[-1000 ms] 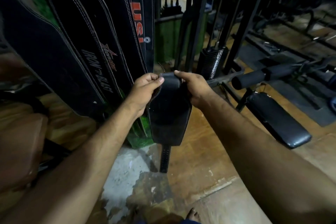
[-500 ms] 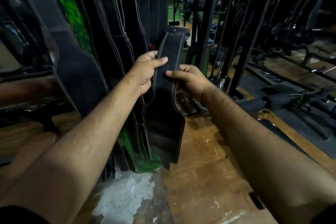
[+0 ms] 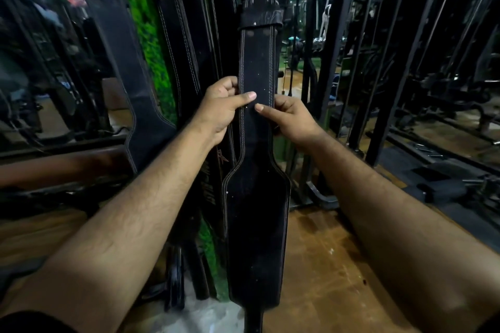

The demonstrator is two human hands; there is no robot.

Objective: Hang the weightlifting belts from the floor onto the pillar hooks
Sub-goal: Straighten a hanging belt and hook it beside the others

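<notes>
A black leather weightlifting belt with pale stitching hangs upright in front of me, its wide back section low and its narrow strap rising to a studded loop at the top. My left hand pinches the strap's left edge, thumb across the front. My right hand grips the right edge at the same height. The pillar, covered in green turf, stands just behind to the left. Several other black belts hang along it. No hook shows in the frame.
A mirror lines the wall at left. Black gym machine frames and cables fill the right side. The floor below is worn orange-brown, with a pale cement patch at the pillar's foot.
Both hands have lifted the belt from waist height to well up beside the pillar. The folded belt has straightened and now hangs at full length. My view has tilted upward.
</notes>
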